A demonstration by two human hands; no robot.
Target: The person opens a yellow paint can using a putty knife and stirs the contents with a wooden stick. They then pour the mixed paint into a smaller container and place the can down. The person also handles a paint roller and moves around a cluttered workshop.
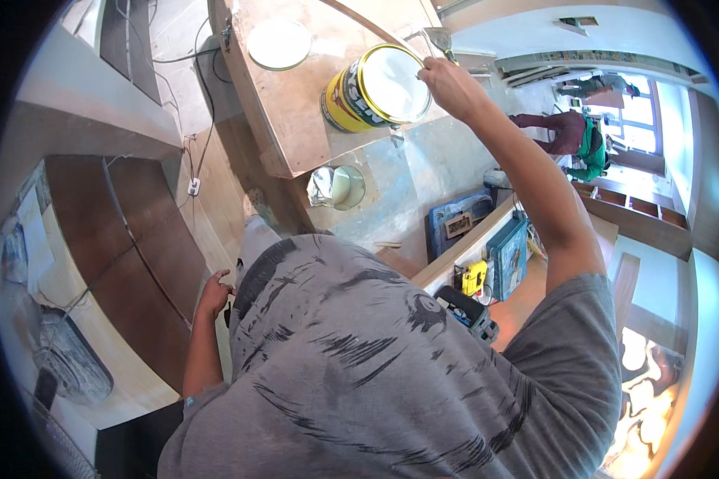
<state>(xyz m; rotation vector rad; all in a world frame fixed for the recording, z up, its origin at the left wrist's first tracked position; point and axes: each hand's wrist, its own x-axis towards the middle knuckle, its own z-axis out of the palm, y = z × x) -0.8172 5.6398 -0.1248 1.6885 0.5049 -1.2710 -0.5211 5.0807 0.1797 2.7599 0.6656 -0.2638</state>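
My right hand (453, 86) reaches forward to the far right rim of a yellow and black paint can (348, 97). Its fingers are closed at the rim; their tips are partly hidden. White material shows inside the can, which stands on a wooden work surface (287, 104). Just beyond the hand lies a putty knife (439, 37), and a long wooden strip (359, 17) runs behind the can. A round white lid (280, 45) rests to the can's left. My left hand (214, 295) hangs low beside my hip, fingers loosely apart, nothing seen in it.
Below the work surface stands an open tin (347, 188). Cables (208, 120) trail over the floor at left. Toward the right are a blue case (507, 257), a yellow tool (474, 277) and a dark toolbox (463, 311). Another person in green (589, 152) bends farther off, with a second person (607, 86) beyond.
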